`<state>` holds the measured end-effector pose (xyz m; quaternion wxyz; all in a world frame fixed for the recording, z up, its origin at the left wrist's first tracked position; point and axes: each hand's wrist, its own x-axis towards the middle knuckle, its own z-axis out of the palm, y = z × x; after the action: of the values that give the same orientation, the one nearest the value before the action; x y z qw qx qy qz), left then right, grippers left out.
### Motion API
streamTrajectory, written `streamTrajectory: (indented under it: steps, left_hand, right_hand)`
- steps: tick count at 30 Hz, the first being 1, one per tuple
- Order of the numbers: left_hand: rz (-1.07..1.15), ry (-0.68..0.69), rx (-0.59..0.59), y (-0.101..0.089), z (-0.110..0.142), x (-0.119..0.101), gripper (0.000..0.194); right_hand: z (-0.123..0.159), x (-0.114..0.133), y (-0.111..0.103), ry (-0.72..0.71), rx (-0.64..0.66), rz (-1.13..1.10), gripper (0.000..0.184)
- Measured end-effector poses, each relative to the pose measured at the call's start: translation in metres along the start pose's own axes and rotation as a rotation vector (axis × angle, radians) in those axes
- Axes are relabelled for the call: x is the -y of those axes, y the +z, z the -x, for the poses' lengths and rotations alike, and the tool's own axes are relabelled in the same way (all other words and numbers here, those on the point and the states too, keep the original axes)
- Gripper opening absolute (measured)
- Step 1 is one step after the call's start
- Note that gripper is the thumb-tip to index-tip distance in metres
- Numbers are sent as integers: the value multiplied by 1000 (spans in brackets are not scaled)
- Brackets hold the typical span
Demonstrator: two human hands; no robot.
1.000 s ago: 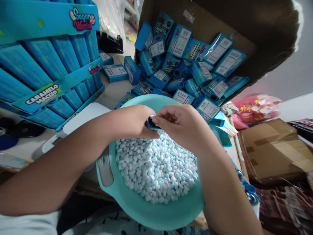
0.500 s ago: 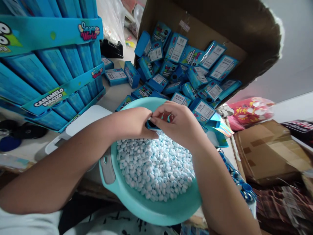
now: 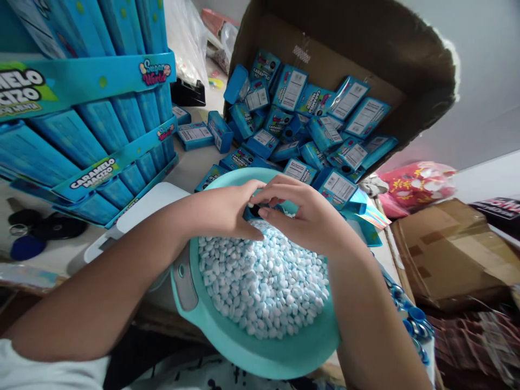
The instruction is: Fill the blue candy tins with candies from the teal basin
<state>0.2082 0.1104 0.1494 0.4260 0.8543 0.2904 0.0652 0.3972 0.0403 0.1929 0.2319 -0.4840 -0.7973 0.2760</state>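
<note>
A wide turquoise bowl (image 3: 260,360) holds a heap of small white and pale-blue candies (image 3: 268,287). Over its far side, my left hand (image 3: 235,208) is closed around a small blue candy box (image 3: 254,213), mostly hidden by the fingers. A dark round opening shows on the box's upper side, with a white candy at its edge. My right hand (image 3: 296,214) arches over the box from the right, fingers bent and thumb tip at the opening. Whether anything sits in those fingers is hidden.
A big cardboard box (image 3: 345,43) lies on its side behind, with several blue candy boxes (image 3: 290,89) spilling out. Stacked blue display trays (image 3: 93,168) stand at left, beside a white scale (image 3: 150,203). Blue-capped items (image 3: 418,319) and a brown carton (image 3: 455,254) are at right.
The view has shifted slightly, so the scene sits a little lower. My right fingers have lifted and spread somewhat over the opening; my left hand still holds the box.
</note>
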Motion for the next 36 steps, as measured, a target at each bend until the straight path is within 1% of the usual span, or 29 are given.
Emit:
streamTrajectory:
  steps: [2, 3, 5, 6, 9, 10, 11, 13, 14, 16, 19, 21, 24, 26, 27, 29, 31, 33, 34, 36]
  left_hand:
    - [1, -45, 46, -2, 1, 0, 98]
    - [3, -61, 58, -3, 2, 0, 100]
    - [11, -69, 52, -3, 1, 1, 99]
    - [17, -66, 42, -3, 0, 2, 97]
    - [22, -61, 25, -1, -1, 5, 95]
    - [18, -55, 24, -1, -1, 6, 93]
    - [15, -48, 22, -1, -1, 6, 90]
    - [18, -26, 30, -1, 0, 5, 79]
    - [27, -13, 39, -1, 0, 4, 72]
    - [51, 15, 65, -2, 1, 0, 58]
    - [42, 51, 69, -3, 1, -5, 45]
    - [8, 76, 58, -3, 0, -7, 40]
    - [-17, 122, 60, -2, -1, -7, 35]
    - [-5, 147, 57, -1, -2, -6, 35]
    - [4, 156, 53, -1, -2, -5, 35]
    - [13, 164, 42, 0, -2, -4, 35]
    - [2, 159, 47, 1, -2, -3, 34]
    - [-7, 134, 49, 1, -1, -2, 38]
    - [-5, 117, 51, 1, -1, -1, 42]
    - [12, 89, 48, 0, 0, 0, 50]
  right_hand:
    - [1, 1, 0, -10, 22, 15, 26]
    - [1, 1, -2, -8, 30, 27, 27]
    - [2, -1, -6, 20, 15, 62, 28]
    - [2, -4, -9, 43, -18, 86, 28]
    - [6, -23, -16, 151, -154, 191, 26]
    - [8, -30, -16, 212, -167, 243, 27]
    - [11, -38, -15, 283, -153, 303, 28]
    - [17, -48, -8, 413, -58, 409, 26]
    - [18, -50, -3, 452, 4, 444, 21]
    - [18, -49, 9, 463, 118, 468, 10]
    - [10, -40, 20, 434, 245, 432, 7]
    - [4, -36, 19, 437, 305, 409, 5]
    - [0, -35, 10, 476, 352, 421, 5]
    - [1, -36, 3, 526, 310, 466, 10]
    - [2, -37, -1, 545, 254, 479, 13]
    - [4, -41, -6, 547, 71, 438, 16]
    - [6, -44, -11, 490, -143, 284, 19]
    - [8, -44, -14, 401, -297, 91, 26]
    - [9, -42, -15, 360, -343, 11, 28]
    - [12, -34, -16, 298, -381, -59, 28]
